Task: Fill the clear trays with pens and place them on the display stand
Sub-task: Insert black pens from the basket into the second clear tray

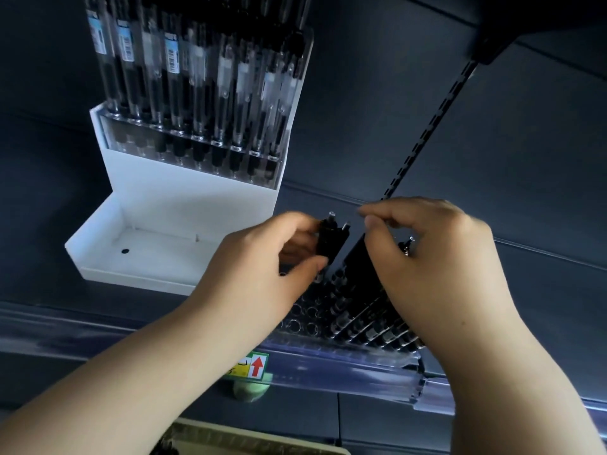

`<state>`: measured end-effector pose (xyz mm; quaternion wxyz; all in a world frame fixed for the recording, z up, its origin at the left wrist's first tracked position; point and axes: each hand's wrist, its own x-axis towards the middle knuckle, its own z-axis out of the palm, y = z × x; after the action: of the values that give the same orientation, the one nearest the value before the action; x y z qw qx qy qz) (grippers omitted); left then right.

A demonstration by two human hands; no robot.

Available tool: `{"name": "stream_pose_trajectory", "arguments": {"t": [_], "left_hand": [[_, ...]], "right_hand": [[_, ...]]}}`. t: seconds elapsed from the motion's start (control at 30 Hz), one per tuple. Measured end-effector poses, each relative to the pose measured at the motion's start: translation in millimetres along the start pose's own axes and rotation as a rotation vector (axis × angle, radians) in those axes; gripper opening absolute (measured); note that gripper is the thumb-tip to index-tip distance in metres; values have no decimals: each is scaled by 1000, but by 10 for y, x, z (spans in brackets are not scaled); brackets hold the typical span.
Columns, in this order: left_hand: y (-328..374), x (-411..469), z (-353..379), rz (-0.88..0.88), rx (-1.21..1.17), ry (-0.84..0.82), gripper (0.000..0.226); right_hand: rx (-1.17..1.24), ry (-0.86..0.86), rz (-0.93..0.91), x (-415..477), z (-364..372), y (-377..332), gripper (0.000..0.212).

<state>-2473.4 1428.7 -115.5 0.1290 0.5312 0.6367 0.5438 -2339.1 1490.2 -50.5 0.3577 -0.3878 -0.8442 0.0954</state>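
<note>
Pinching two black pens (pixel 331 239) in the left hand (pixel 262 261), nipping the top of the pen row (pixel 356 284) with the right hand (pixel 433 257), directly over the part-filled clear tray (pixel 303 320) near the white display stand (pixel 157 205).

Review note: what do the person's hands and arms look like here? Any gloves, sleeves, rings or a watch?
The left hand and the right hand are bare: no gloves, rings or watch show. The left forearm and the right forearm are uncovered down to the frame's edge, with no sleeve in view.
</note>
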Motion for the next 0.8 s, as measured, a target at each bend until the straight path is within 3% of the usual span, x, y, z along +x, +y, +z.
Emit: {"name": "stream_pose_trajectory", "arguments": {"t": [0.2,0.47,0.63,0.8], "left_hand": [[-15,5,149,12,169,-116,19],[-7,9,213,40,362,-120,20],[-14,14,231,4,360,-93,19],[-62,-8,168,-94,413,-183,20]], "right_hand": [[25,40,-24,-22,-3,36,14],[22,40,-29,-19,-13,104,13],[21,48,-47,-22,-34,90,13],[21,53,-110,-64,-42,-52,19]]}}
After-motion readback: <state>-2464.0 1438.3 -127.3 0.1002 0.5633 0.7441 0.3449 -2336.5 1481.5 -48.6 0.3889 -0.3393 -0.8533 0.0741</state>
